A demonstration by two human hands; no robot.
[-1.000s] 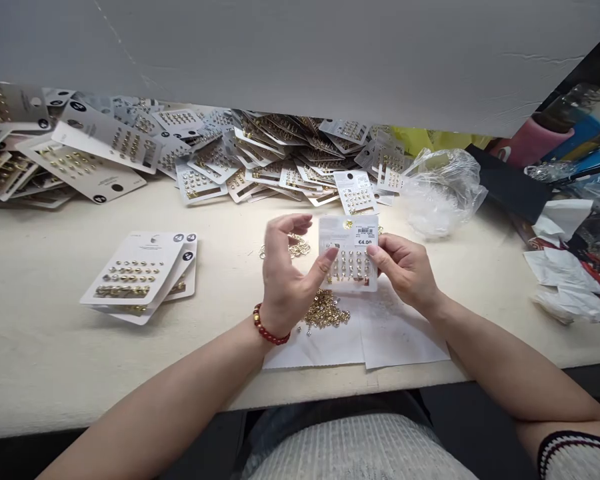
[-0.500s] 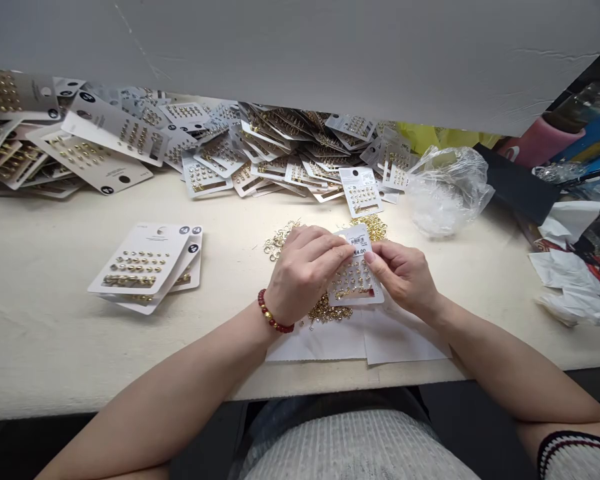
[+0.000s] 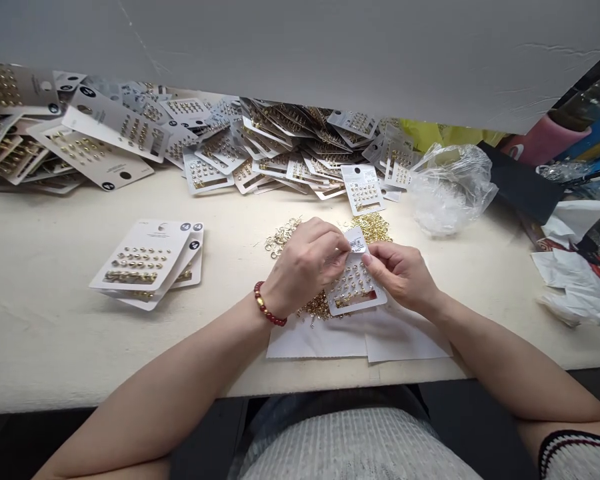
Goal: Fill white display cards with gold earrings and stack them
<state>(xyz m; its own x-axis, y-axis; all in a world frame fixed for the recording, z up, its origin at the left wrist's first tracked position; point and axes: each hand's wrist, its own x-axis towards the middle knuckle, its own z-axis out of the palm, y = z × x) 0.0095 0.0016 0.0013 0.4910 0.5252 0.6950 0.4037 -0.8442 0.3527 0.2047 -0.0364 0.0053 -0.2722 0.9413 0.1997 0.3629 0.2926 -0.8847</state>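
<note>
An earring card with rows of small gold studs is tilted in front of me. My right hand grips its right edge between thumb and fingers. At the card's upper part, my left hand is closed in a pinch at the left edge of the price sticker, whose lower print looks bent. The left fingertips are partly hidden. Under and beside the card lies a heap of gold studs on white paper. Small gold hoops lie behind my left hand, and another gold heap behind the card.
Several earring cards are stacked at the left. A long pile of earring cards runs along the back under a grey panel. Further right are a clear plastic bag, a black piece and crumpled white tissues.
My left fingers have drawn back from lying flat over the sticker into a pinch at its edge. The sticker's price print now looks bent. The card has tilted slightly.
</note>
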